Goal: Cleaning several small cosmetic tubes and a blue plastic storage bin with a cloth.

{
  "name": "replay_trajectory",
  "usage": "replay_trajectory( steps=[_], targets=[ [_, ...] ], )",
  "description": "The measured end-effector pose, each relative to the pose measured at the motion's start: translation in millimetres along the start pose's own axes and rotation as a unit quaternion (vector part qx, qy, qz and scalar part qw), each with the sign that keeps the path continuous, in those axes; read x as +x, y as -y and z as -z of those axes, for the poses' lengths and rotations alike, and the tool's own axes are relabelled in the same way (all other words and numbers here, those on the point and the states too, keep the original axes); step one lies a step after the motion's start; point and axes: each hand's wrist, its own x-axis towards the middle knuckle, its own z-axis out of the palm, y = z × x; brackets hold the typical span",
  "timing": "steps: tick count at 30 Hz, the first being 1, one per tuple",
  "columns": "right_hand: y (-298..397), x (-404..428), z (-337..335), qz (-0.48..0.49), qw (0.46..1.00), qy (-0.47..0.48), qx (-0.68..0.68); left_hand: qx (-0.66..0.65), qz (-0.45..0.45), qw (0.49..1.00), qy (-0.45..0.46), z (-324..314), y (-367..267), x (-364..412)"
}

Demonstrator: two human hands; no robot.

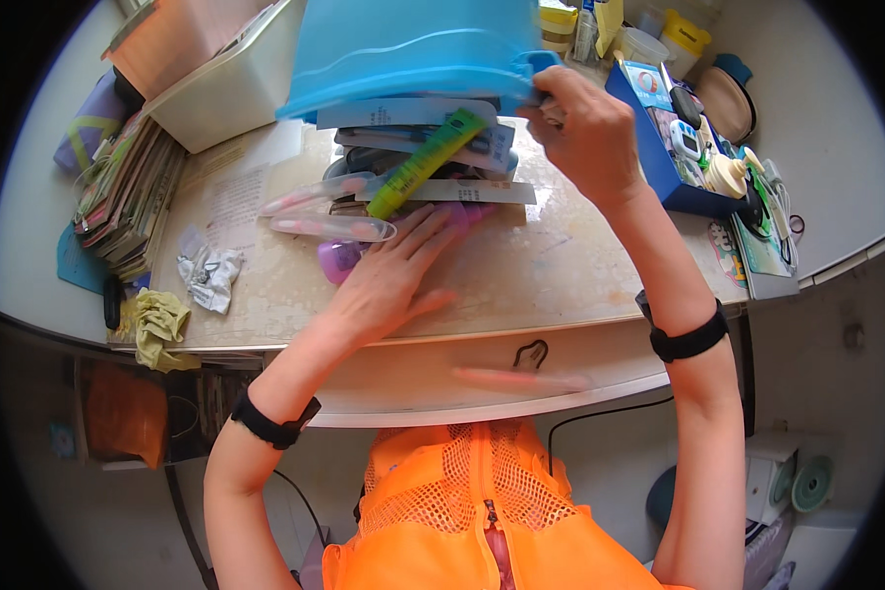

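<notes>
My right hand [586, 129] grips the rim or handle of a blue plastic bin [413, 44], which is tipped over the desk. Below its rim lies a heap of small items. A lime-green tube [428, 162] slants across flat printed packs [405, 112]. Several clear sleeves with pink contents [328, 227] lie to the left of it. My left hand [394, 276] rests with fingers apart over a purple bottle [339, 259], partly covering it. A blurred long pink object [523, 380] appears in front of the drawer face, below the desk edge.
Left stand a white bin [221, 88], stacked magazines and papers [129, 199], a crumpled white packet [210, 276] and a yellow cloth [161, 324]. A filled blue box [656, 155] is on the right. The drawer front [413, 376] has a dark hook-like pull [531, 354].
</notes>
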Motion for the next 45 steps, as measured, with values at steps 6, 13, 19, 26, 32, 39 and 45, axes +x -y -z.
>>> replay_trajectory(
  steps=[6,13,19,26,32,39,45],
  targets=[
    [-4.1,3.3,41.3,-0.064,0.993,-0.08,-0.053,0.055,-0.048,0.975,-0.21,29.8,25.5,-15.6],
    [0.0,-25.4,98.6,-0.168,0.974,-0.09,-0.122,0.017,0.013,0.989,-0.146,25.5,19.5,-21.1],
    [11.0,-75.1,156.0,-0.414,0.878,-0.194,0.14,-0.046,0.017,0.991,-0.127,13.4,-10.9,-26.2],
    [51.6,-134.2,235.3,-0.542,0.773,-0.187,0.271,-0.109,0.025,0.986,-0.124,-1.2,-43.1,-31.7],
    [60.3,-157.1,264.8,-0.575,0.747,-0.146,0.299,-0.131,0.057,0.981,-0.128,-11.7,-40.6,-23.0],
    [84.2,-167.3,261.0,-0.559,0.795,-0.122,0.202,-0.065,0.113,0.958,-0.256,-4.6,-40.6,-52.0],
    [106.7,-212.9,273.6,-0.528,0.812,-0.137,0.207,-0.261,0.15,0.924,-0.237,10.5,-75.0,-49.0]
  ],
)
